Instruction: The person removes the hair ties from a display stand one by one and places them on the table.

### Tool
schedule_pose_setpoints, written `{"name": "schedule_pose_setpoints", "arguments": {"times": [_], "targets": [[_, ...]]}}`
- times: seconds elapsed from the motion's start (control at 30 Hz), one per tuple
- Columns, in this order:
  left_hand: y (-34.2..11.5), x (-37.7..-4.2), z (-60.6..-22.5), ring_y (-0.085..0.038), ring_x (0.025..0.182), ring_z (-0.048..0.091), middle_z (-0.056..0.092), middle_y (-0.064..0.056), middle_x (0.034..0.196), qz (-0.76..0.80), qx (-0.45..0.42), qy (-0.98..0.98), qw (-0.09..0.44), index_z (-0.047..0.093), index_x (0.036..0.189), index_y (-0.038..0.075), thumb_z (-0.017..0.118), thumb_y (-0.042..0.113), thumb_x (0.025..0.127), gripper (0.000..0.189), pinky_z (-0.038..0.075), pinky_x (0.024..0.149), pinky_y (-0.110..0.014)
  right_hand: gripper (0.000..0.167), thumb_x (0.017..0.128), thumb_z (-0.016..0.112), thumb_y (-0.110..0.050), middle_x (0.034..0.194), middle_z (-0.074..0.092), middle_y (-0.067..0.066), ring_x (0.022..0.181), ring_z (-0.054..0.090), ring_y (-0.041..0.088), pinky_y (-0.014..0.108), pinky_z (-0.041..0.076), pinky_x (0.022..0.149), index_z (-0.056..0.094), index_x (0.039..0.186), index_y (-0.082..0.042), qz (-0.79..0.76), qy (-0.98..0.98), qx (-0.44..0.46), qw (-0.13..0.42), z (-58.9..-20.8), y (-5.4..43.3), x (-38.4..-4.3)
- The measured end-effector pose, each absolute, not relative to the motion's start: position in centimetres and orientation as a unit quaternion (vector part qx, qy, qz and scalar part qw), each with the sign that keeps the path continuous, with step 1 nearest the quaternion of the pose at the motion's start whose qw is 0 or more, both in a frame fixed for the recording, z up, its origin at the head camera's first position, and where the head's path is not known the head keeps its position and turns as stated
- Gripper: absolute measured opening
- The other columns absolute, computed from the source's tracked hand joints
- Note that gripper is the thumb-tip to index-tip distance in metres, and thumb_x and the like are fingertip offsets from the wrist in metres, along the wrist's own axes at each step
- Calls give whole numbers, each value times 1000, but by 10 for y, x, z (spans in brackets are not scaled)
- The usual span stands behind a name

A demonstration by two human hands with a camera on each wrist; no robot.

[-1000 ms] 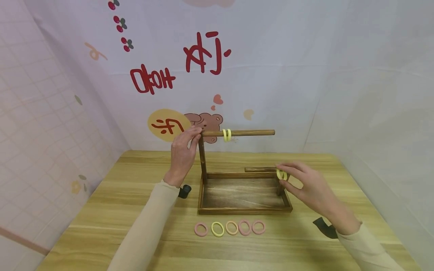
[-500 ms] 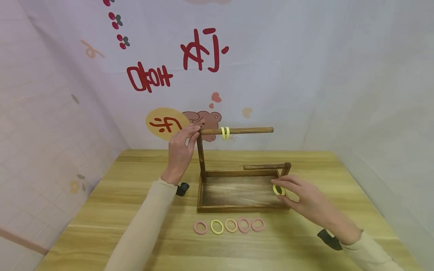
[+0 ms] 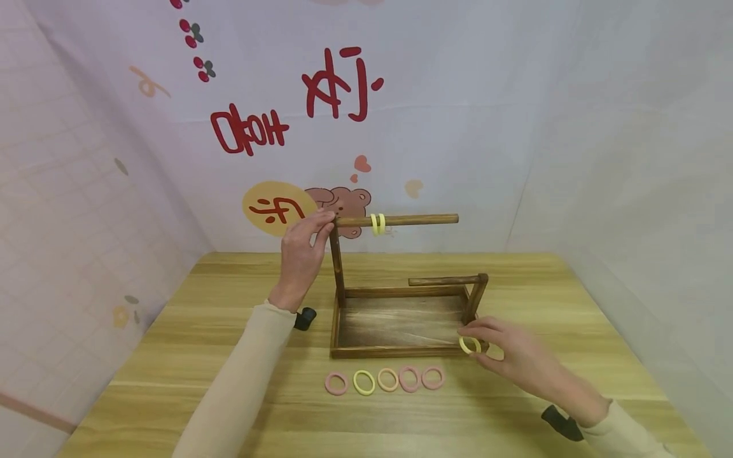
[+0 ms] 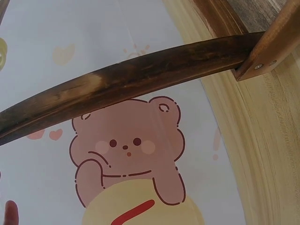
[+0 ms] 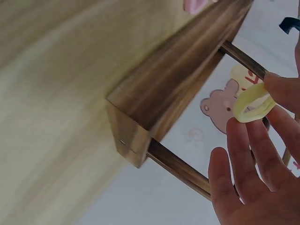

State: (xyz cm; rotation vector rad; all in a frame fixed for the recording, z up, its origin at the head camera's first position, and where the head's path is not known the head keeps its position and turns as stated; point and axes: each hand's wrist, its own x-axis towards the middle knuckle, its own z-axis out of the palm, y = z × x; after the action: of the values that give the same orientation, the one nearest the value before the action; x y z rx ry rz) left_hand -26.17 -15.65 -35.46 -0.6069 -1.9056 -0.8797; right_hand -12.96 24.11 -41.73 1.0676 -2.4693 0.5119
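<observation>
My right hand pinches a yellow ring between thumb and fingers, at the front right corner of a dark wooden stand. In the right wrist view the ring is tilted and held clear of the wood. My left hand grips the top of the stand's tall left post, where a long rod starts; in the left wrist view only a fingertip shows. Two yellow rings hang on the long rod. The lower, shorter rod carries no ring.
In front of the stand, several rings lie in a row on the wooden table: a pink ring, a yellow ring, an orange ring and more pink ones. A printed cloth hangs behind.
My right hand has come down and toward the front with the yellow ring, away from the lower rod's post end. My left hand keeps its grip on the tall post.
</observation>
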Motion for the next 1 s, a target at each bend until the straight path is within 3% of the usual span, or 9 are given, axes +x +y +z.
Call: {"name": "schedule_pose_setpoints", "arguments": {"times": [0.2,0.43,0.6,1.0], "targets": [[-156,-262,-355,-31,117,70,75,-14,118,-355,-245,-776,461,76,117,1,71,9,98,22,53,97,-54,48,72,93,-9,114,71,-9,100,71,16,32,59,82,77,116,-19,188,-874,401,202,-429,242,-128],[-155,-261,-354,-31,117,70,75,-14,118,-354,-242,-779,458,76,118,1,71,10,98,23,52,98,-53,51,70,93,-9,117,72,-2,100,71,20,41,61,81,77,118,-11,195,-871,413,181,-441,243,-125],[-155,-263,-354,-31,117,70,75,-14,118,-354,-239,-780,457,76,118,1,72,10,97,23,52,100,-52,49,70,92,-6,117,72,3,100,71,23,40,62,80,77,117,-10,202,-864,429,167,-447,241,-124],[-156,-262,-355,-32,115,70,76,-14,116,-356,-242,-776,460,76,117,1,73,8,95,23,52,98,-54,38,76,89,-11,109,71,-5,97,70,16,36,61,80,76,111,-12,194,-865,446,126,-461,237,-126]]}}
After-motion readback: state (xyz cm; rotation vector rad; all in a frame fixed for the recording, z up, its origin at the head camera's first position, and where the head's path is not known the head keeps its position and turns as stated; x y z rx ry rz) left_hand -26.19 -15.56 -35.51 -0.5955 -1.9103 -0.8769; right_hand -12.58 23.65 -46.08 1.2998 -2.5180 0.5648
